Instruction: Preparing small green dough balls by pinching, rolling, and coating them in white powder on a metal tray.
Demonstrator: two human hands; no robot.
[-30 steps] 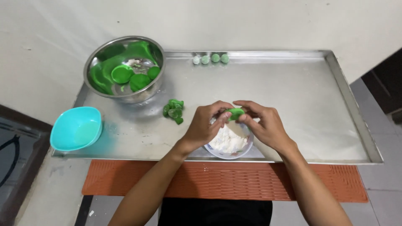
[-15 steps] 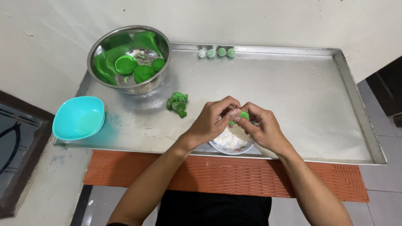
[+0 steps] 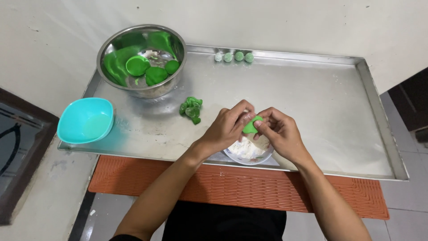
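Observation:
A small piece of green dough is pinched between the fingertips of my left hand and my right hand. Both hands hover over a small bowl of white filling near the front edge of a large metal tray. To the left of my hands lies a cluster of small green dough bits. A steel mixing bowl at the tray's back left holds larger green dough lumps.
A row of several small coated green balls sits along the tray's back rim. A turquoise bowl rests at the front left corner. An orange ribbed mat lies under the tray's front edge. A dark frame is at far left.
My view has shifted slightly. Both hands stay together over the small bowl, still working the green dough piece between the fingertips.

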